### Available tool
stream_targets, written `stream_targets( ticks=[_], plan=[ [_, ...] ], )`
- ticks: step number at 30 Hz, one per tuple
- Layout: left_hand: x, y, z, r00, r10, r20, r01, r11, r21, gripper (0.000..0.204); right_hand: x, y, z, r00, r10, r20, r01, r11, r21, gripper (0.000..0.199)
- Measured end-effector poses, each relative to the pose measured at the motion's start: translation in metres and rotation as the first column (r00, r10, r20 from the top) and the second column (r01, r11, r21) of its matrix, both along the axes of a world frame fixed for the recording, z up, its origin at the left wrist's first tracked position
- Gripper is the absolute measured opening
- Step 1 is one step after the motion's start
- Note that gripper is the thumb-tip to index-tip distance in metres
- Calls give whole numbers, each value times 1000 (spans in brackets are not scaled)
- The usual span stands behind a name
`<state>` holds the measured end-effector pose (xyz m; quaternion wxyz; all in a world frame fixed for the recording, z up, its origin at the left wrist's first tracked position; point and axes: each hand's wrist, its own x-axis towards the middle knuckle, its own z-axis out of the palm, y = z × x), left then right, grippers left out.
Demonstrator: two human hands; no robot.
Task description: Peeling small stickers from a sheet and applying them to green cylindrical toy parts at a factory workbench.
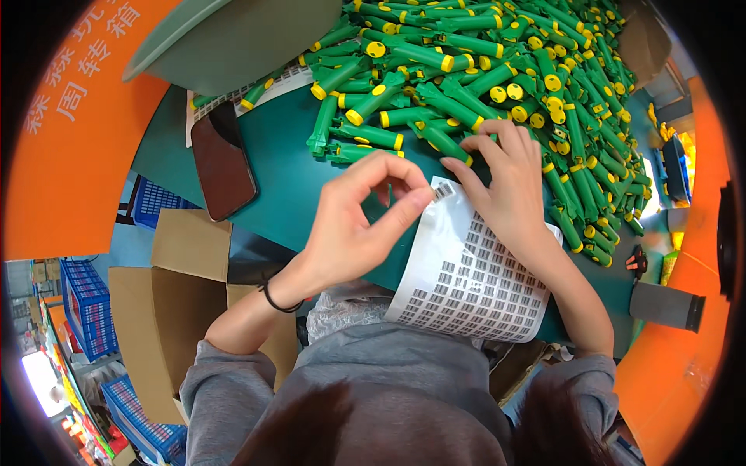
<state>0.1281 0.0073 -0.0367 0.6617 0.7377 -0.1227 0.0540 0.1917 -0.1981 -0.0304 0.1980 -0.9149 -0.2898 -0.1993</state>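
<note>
Table (287, 175), teal, fills the middle, with an orange bin (74, 147) at its left and a cardboard box (167, 311) near left. Toys (497, 74), green with yellow caps, lie heaped across the far right. A curled label sheet (466, 283) hangs over the near edge. A dark phone (224, 161) lies at the far left. The right hand (509, 182) presses the sheet, fingers spread flat. The left hand (353, 225) pinches a small label (441, 191) between thumb and forefinger at the sheet's far edge.
</note>
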Motion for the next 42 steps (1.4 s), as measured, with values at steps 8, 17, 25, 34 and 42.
stream_targets(
  ticks=[8,17,25,34,42],
  plan=[
    [-7,5,25,987,-151,-51,141,976,-163,17,-50,-19,9,821,275,-499,11,868,496,30],
    [-11,-20,16,974,-202,-99,169,948,-271,12,-65,-35,-8,602,649,-466,155,477,865,41],
    [-8,-20,31,979,-200,-29,200,979,26,6,-74,-37,-3,561,654,-508,221,473,853,41],
    [0,-19,34,955,-247,-165,249,969,-7,5,-70,-35,-4,568,629,-532,191,528,828,39],
    [0,-20,33,959,-247,-137,253,967,31,5,-72,-34,-2,573,624,-531,196,525,828,38]
  ],
)
